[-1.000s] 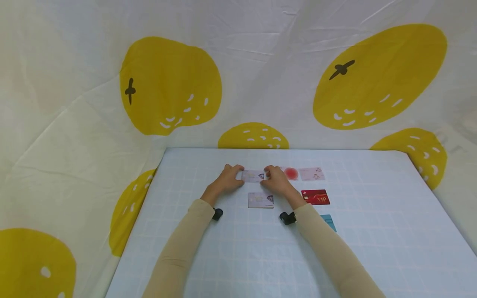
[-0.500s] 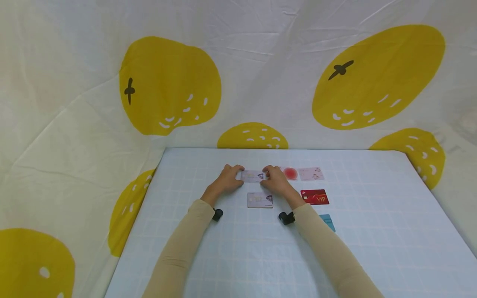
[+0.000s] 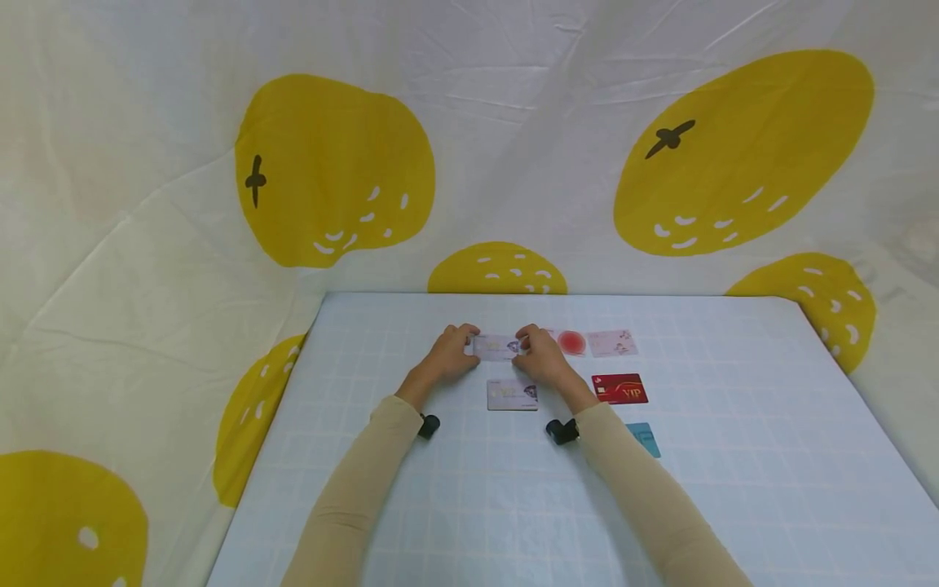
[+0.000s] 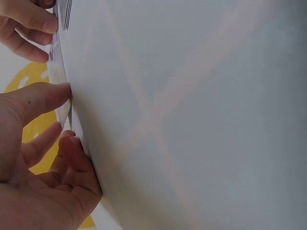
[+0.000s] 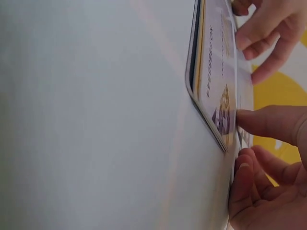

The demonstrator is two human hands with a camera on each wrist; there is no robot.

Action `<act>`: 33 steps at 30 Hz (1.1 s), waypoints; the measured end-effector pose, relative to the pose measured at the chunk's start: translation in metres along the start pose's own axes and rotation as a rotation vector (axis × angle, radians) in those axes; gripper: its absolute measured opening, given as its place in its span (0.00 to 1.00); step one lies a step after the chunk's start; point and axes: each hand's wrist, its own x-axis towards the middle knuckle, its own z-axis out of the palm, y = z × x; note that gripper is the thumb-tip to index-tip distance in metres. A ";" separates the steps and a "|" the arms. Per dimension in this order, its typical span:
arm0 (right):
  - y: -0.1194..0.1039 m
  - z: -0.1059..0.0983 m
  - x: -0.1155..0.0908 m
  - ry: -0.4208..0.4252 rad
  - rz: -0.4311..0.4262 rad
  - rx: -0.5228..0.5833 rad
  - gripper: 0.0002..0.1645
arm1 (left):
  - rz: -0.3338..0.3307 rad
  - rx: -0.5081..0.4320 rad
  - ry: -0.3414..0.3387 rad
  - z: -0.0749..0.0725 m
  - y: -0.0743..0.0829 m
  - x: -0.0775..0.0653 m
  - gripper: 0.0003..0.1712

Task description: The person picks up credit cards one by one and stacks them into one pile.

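Note:
A pale lilac plastic card (image 3: 496, 347) lies near the back of the table, with a hand at each short end. My left hand (image 3: 447, 355) holds its left end between thumb and fingers, at the corners. At the right end, my right hand (image 3: 544, 357) has the same kind of hold, thumb on the near side. Just in front of them is a small stack of similar lilac cards (image 3: 512, 395); the right wrist view shows the stacked cards' layered edges (image 5: 194, 67). In the left wrist view the held card (image 4: 57, 67) appears edge-on, partly behind fingers.
Right of my right hand lie a card with a red circle (image 3: 572, 342) and a pale pink card (image 3: 613, 343). Nearer are a red VIP card (image 3: 620, 389) and a teal card (image 3: 644, 439), partly behind my right sleeve. A patterned cloth (image 3: 513, 163) hangs behind the table.

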 end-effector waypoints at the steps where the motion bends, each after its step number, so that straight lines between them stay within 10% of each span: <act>1: 0.000 0.001 0.000 0.005 0.002 0.007 0.27 | 0.004 -0.009 0.008 0.001 0.000 0.000 0.29; 33: -0.007 -0.007 -0.019 0.093 -0.013 0.110 0.27 | -0.030 -0.381 0.126 0.006 0.006 -0.023 0.26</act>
